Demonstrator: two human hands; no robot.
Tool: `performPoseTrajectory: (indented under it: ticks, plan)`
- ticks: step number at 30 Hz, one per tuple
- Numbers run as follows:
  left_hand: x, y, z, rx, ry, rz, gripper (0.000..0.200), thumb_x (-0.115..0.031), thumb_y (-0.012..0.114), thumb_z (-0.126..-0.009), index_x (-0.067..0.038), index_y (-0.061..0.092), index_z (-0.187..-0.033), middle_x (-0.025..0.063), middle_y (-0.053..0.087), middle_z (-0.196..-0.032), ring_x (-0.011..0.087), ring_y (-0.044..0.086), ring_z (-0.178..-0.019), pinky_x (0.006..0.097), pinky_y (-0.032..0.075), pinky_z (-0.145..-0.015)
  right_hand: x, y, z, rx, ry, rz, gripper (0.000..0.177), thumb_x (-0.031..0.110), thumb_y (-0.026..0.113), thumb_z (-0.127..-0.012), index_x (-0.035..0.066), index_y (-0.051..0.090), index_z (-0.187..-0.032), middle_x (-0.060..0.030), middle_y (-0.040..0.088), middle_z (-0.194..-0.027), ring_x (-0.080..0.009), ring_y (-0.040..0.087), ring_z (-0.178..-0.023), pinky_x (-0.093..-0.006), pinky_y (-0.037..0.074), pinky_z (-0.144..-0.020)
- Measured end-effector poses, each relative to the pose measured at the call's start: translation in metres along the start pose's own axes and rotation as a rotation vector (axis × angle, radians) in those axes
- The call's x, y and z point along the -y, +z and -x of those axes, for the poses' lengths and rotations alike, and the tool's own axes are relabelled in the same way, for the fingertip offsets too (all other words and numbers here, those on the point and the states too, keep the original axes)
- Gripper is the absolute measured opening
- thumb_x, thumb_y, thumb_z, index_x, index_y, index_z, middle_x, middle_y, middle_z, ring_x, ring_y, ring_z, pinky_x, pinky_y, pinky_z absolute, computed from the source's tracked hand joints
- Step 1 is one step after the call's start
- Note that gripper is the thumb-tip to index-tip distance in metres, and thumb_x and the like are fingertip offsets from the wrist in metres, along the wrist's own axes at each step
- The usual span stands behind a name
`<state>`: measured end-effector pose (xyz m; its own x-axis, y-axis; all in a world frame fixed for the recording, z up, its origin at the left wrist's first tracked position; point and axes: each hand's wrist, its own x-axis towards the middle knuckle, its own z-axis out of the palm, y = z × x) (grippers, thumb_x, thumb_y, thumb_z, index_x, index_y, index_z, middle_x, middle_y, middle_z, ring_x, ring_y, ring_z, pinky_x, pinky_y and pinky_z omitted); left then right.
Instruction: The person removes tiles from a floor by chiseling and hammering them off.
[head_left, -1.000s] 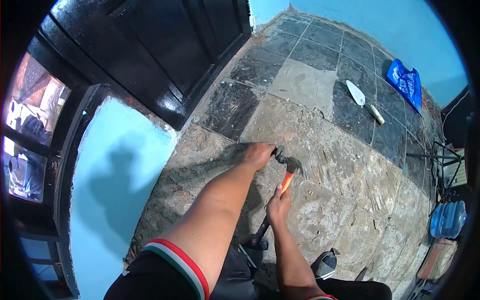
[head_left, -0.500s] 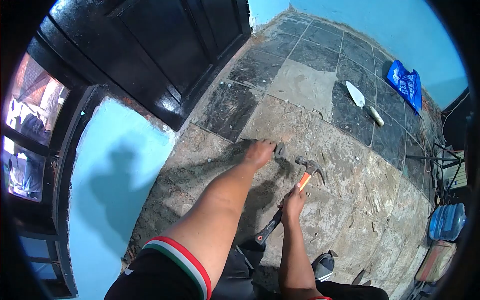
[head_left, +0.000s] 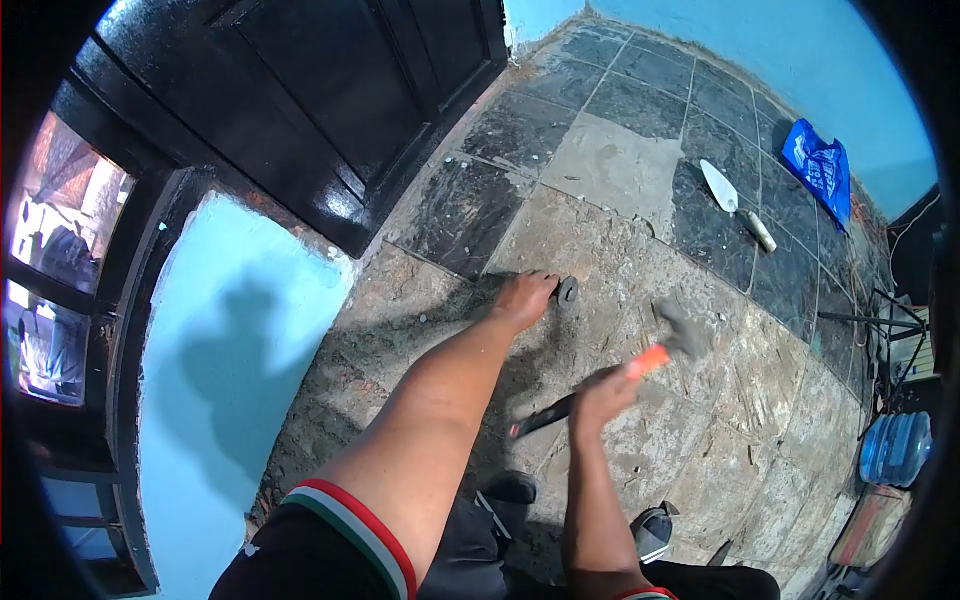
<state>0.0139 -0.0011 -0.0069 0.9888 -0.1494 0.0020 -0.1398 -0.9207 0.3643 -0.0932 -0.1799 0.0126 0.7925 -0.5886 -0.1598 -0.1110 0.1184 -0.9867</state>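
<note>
Hammer (head_left: 653, 358) runs through the right fingers (head_left: 616, 388), head (head_left: 684, 332) beyond.

From where I stand, the floor (head_left: 680, 420) comes in 2 finishes. Below and around the fingers of the left hand (head_left: 527, 300) and the right hand (head_left: 605, 397) it is rough, dusty mortar, sprinkled with small chips. Dark tiles (head_left: 630, 102) cover the stretch beyond the fingers. Ahead of the left fingers, a smooth grey cement patch (head_left: 618, 165) borders those tiles. A trowel (head_left: 724, 195) lies on them, well ahead and rightward of the right fingers, its handle end nearer. A blue plastic bag (head_left: 818, 172) lies farther out, past the trowel. Back from the fingers, toward the body, 2 dark shoes (head_left: 655, 528) stand on the mortar.
</note>
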Motion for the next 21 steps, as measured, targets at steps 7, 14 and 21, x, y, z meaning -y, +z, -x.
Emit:
performPoseTrajectory:
  ticks: [7, 14, 21]
  plan:
    - [0.011, 0.012, -0.001, -0.028, 0.001, 0.007, 0.026, -0.008, 0.048, -0.096, -0.008, 0.067, -0.114, 0.0161, 0.069, -0.112, 0.0374, 0.068, -0.105, 0.049, 0.057, -0.086, 0.015, -0.008, -0.006, 0.44, 0.33, 0.153, 0.042, 0.045, 0.044, -0.109, 0.012, 0.047, -0.083, 0.0019, 0.044, -0.061, -0.0089, 0.044, -0.046, -0.0297, 0.038, -0.04]
    - [0.002, 0.001, -0.005, 0.076, -0.024, 0.005, 0.023, -0.008, 0.049, -0.095, -0.008, 0.067, -0.111, 0.0166, 0.068, -0.11, 0.0371, 0.068, -0.106, 0.0488, 0.056, -0.088, 0.073, -0.031, -0.062, -0.082, -0.021, -0.234, 0.038, 0.041, 0.042, -0.111, 0.01, 0.047, -0.09, -0.0017, 0.047, -0.062, -0.0117, 0.047, -0.046, -0.0291, 0.04, -0.042]
    - [0.004, 0.014, -0.016, 0.09, -0.036, -0.079, 0.025, -0.007, 0.051, -0.093, -0.007, 0.066, -0.113, 0.0158, 0.069, -0.114, 0.0375, 0.068, -0.105, 0.048, 0.056, -0.087, -0.011, -0.002, 0.005, 0.441, 0.478, 0.348, 0.042, 0.038, 0.047, -0.109, -0.001, 0.057, -0.097, -0.0046, 0.053, -0.065, -0.0191, 0.057, -0.058, -0.0372, 0.047, -0.057]
